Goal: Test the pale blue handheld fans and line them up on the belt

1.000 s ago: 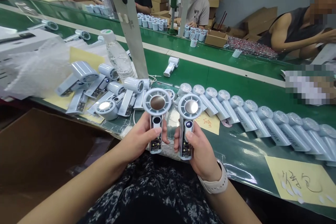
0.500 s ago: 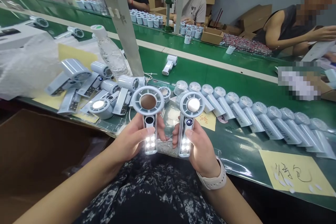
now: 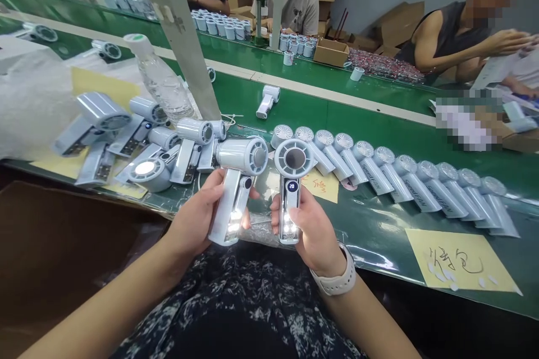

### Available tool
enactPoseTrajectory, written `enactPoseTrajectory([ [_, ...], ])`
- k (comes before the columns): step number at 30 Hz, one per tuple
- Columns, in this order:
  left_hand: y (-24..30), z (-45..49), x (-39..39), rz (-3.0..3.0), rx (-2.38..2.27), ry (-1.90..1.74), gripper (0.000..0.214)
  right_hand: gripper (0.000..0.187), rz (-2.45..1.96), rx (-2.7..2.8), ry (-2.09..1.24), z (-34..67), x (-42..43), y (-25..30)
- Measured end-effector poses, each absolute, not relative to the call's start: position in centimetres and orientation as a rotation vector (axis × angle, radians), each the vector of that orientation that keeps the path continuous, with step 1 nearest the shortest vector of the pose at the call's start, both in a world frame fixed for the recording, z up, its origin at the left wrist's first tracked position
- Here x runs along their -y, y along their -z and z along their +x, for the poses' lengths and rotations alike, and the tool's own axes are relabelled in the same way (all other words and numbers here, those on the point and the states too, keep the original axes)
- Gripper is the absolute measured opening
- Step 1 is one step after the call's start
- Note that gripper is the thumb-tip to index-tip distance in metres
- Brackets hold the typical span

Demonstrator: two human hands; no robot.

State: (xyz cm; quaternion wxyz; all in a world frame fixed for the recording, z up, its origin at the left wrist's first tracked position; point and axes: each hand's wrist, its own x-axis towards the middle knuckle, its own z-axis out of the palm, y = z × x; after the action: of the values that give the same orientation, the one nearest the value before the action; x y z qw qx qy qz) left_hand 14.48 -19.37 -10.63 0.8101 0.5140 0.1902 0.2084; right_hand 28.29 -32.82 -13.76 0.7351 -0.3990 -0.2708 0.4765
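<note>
To the right of the transparent, ridged plastic bottle [image 3: 158,78] and nearer the wearer, the left hand [image 3: 196,210] curls round the straight handle of a glossy pale-blue plastic fan with a barrel-shaped head [image 3: 236,156], while the right hand [image 3: 315,224] closes, thumb in front, on a matching pale-blue plastic fan with a round spoked grille [image 3: 295,159]. Beyond the bottle, well to its right, stands a brown cardboard box [image 3: 330,56], contents indistinct. The left-hand fan's grille faces rightward, its handle leaning right at the top; the other faces the wearer, long axis nearly upright.
</note>
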Motion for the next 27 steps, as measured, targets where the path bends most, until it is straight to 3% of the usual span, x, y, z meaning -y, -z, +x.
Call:
enactPoseTrajectory([
  [8, 10.4, 14.3, 19.8, 1.101, -0.390, -0.358, 0.059, 0.041, -0.803, 0.418, -1.076, 28.9, 33.0, 13.3],
  [16, 9.1, 13.2, 20.2, 1.198, -0.265, -0.345, 0.048, 0.032, -0.767, 0.453, -1.112, 28.2, 33.6, 11.7],
  [23, 9.1, 13.5, 20.2, 1.098, -0.344, -0.318, 0.073, 0.024, -0.771, 0.299, -1.150, 28.2, 32.9, 10.9],
  [27, 10.0, 14.3, 20.3, 1.058, -0.380, -0.274, 0.062, 0.028, -0.752, 0.268, -1.211, 28.1, 32.8, 10.7],
])
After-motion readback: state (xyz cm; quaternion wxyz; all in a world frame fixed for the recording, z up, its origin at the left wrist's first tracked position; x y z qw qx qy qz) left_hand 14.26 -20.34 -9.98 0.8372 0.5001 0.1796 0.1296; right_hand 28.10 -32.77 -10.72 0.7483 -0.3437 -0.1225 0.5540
